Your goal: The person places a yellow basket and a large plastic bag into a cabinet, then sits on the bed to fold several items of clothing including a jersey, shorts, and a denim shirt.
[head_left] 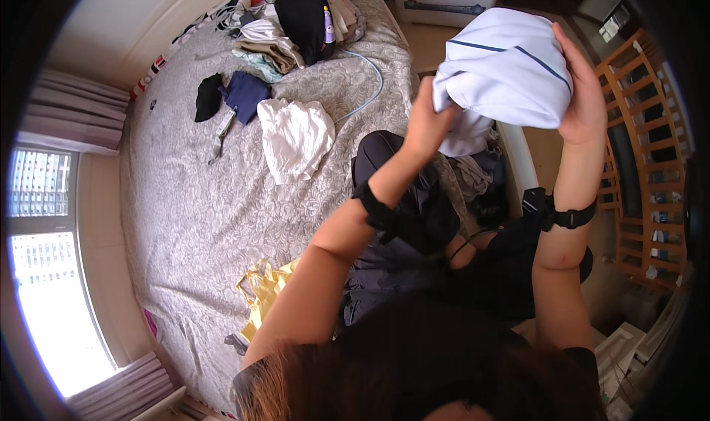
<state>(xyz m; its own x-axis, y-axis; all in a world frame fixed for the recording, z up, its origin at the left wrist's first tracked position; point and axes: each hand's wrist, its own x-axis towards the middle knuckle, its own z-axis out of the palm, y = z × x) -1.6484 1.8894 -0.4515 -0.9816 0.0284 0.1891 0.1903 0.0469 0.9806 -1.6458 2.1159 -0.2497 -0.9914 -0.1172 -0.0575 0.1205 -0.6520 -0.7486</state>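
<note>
- Bed [200, 221]: grey patterned cover, fills the left and centre of the view; clothes lie scattered on it.
- Pale blue garment [506, 70]: bundled, dark piping lines on it, held up in the air between both hands, above the bed's right edge and clear of the cover.
- Pile of dark clothes [414, 214]: lies on the bed below the raised forearms.
- White garment [296, 136]: crumpled on the cover, left of the left forearm, well apart from both hands.
- Dark blue garment [244, 96] and a heap of folded clothes [296, 25]: near the far end of the bed.
- Yellow cloth [262, 292]: at the near edge, beside the left upper arm.
- Left hand [429, 121]: forearm raised diagonally, black wrist strap; grip closed on the garment's lower left edge.
- Right hand [584, 92]: forearm nearly vertical, black wrist strap; fingers spread along the bundle's right side, grip holding it.
</note>
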